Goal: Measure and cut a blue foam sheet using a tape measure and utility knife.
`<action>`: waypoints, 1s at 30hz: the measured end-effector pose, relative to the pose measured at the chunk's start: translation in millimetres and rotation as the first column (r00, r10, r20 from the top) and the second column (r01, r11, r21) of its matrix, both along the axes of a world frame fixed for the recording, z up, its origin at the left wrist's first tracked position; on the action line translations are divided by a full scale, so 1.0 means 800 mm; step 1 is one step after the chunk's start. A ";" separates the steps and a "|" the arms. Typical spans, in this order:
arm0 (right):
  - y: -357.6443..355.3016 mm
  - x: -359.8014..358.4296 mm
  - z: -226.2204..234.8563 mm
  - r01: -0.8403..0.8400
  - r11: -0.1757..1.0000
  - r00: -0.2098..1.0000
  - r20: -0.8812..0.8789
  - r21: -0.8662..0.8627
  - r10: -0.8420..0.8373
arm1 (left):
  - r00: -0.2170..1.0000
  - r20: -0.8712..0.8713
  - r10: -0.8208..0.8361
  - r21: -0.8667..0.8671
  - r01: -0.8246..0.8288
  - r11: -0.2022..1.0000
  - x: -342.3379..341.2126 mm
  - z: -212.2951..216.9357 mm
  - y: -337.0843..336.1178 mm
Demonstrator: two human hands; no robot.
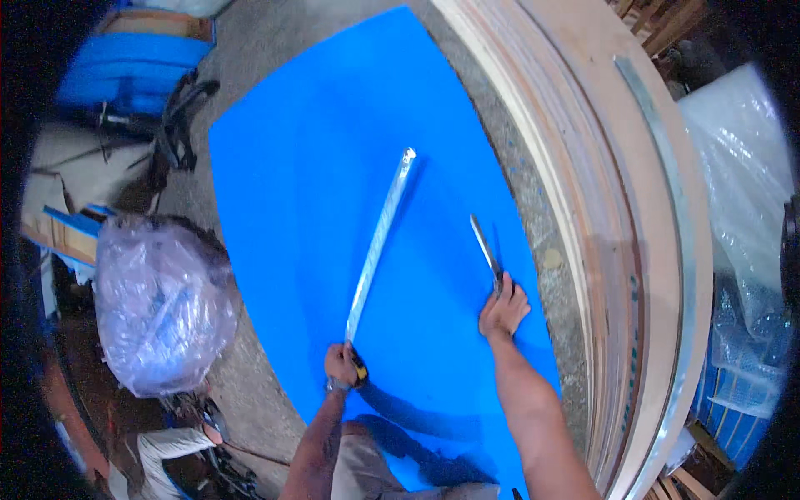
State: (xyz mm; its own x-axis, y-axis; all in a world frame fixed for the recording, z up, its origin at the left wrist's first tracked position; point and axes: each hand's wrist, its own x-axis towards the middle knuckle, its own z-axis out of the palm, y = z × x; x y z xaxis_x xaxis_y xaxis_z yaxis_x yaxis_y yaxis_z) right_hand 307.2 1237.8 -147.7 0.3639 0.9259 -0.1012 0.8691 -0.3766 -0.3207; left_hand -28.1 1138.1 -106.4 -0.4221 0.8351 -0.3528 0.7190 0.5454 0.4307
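Note:
My left hand point(337, 365) is closed around a black and yellow tape measure point(360, 371) near the front of a large blue sheet point(317, 192). The silver blade of the tape stretches away from that hand, slanting to the right, and its far end lies over the middle of the sheet. My right hand point(504, 310) grips a tool with a long, narrow silver blade point(482, 237) and a dark handle. Its blade points away over the right part of the sheet; whether it is a knife or closed scissors I cannot tell.
A tall stack of wooden boards point(575, 208) runs along the right, with a metal strip point(667, 167) on top. Clear plastic wrap point(737, 150) hangs beyond it. On the left sit a stuffed plastic bag point(162, 308) and a blue-sided panel point(133, 62). Concrete floor point(250, 367) surrounds the sheet.

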 end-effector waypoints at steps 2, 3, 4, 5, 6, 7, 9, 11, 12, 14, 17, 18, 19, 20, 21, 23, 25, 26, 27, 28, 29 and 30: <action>-0.009 0.013 -0.006 -0.002 1.000 1.000 0.026 0.021 0.002 | 0.998 0.057 -0.008 0.004 0.008 1.000 0.004 -0.012 -0.014; -0.012 0.017 -0.011 -0.002 0.999 0.999 0.036 0.050 0.000 | 0.995 0.095 -0.038 0.019 0.036 0.999 0.001 -0.021 -0.014; -0.015 0.028 -0.015 -0.003 0.998 0.999 0.054 0.068 0.000 | 0.980 0.200 0.011 -0.059 0.001 0.998 0.019 0.002 0.005; -0.017 0.023 -0.014 -0.003 0.999 1.000 0.026 0.035 0.002 | 0.961 0.265 0.073 -0.147 -0.034 0.988 0.020 0.040 0.020; -0.012 0.007 -0.008 0.004 1.000 1.000 -0.009 0.010 -0.004 | 0.954 0.297 -0.044 -0.076 0.070 0.995 -0.017 0.041 0.031; -0.005 0.001 -0.007 -0.001 1.000 0.999 -0.032 -0.017 0.000 | 0.931 0.333 -0.151 -0.007 0.163 0.987 -0.054 0.031 0.034; -0.024 0.018 -0.022 0.001 0.999 0.998 0.064 0.053 -0.005 | 0.885 0.362 -0.291 -0.007 0.315 0.949 -0.075 0.048 0.085; -0.021 0.016 -0.029 0.021 0.998 0.998 0.056 0.055 -0.024 | 0.782 0.593 -0.192 0.082 0.179 0.980 -0.138 0.029 0.184; -0.019 0.014 -0.024 0.028 0.998 0.999 0.042 0.065 -0.030 | 0.868 0.417 -0.270 0.011 0.293 0.956 -0.144 0.042 0.254; -0.015 0.007 -0.020 0.006 1.000 1.000 0.014 0.024 -0.006 | 0.815 0.154 -0.558 0.100 0.549 0.830 -0.172 0.058 0.360; -0.010 0.017 -0.020 0.001 0.995 1.000 0.031 0.100 -0.004 | 0.833 0.105 -0.544 0.064 0.540 0.839 -0.151 0.067 0.442; -0.007 0.018 -0.024 -0.012 0.990 0.999 0.047 0.140 0.006 | 0.864 0.120 -0.490 0.036 0.489 0.871 -0.146 0.050 0.453; -0.010 0.013 -0.026 -0.016 0.993 0.999 0.044 0.114 0.011 | 0.896 0.126 -0.426 -0.007 0.430 0.903 -0.145 0.037 0.456; -0.015 0.009 -0.026 -0.024 0.996 0.999 0.041 0.086 0.020 | 0.919 0.164 -0.359 0.004 0.363 0.932 -0.131 0.026 0.450; -0.013 0.009 -0.028 -0.029 0.997 0.999 0.043 0.073 0.026 | 0.934 0.202 -0.296 0.027 0.297 0.954 -0.116 0.018 0.448; -0.014 0.003 -0.038 -0.006 0.992 0.998 0.070 0.130 -0.003 | 0.901 -0.021 -0.434 0.029 0.435 0.900 -0.129 0.002 0.442; -0.025 0.013 -0.036 0.008 0.996 0.999 0.035 0.090 -0.011 | 0.860 -0.116 -0.496 0.032 0.503 0.864 -0.110 0.006 0.465; -0.035 0.016 -0.038 0.001 0.996 0.999 0.037 0.094 -0.005 | 0.839 -0.147 -0.523 0.008 0.530 0.848 -0.101 0.006 0.460; -0.043 0.020 -0.042 -0.006 0.995 0.999 0.038 0.098 0.003 | 0.872 -0.104 -0.477 -0.023 0.478 0.878 -0.093 0.008 0.455; -0.043 0.015 -0.044 -0.006 0.994 0.999 0.036 0.106 0.002 | 0.899 -0.069 -0.433 -0.055 0.430 0.901 -0.089 0.018 0.457; -0.044 0.015 -0.045 -0.005 0.997 1.000 0.013 0.082 0.004 | 0.922 -0.035 -0.386 -0.088 0.382 0.920 -0.088 0.021 0.459; -0.047 0.018 -0.044 -0.004 0.998 1.000 -0.009 0.057 0.005 | 0.916 -0.030 -0.399 -0.100 0.395 0.913 -0.089 0.018 0.459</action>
State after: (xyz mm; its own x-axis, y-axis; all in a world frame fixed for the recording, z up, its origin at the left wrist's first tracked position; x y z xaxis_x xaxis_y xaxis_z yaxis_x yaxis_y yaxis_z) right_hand 321.3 1200.1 -182.9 0.3591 0.9319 -0.0513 0.8675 -0.3535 -0.3499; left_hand -98.9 1504.9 -92.4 -0.0809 0.9031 -0.4216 0.9030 0.2455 0.3526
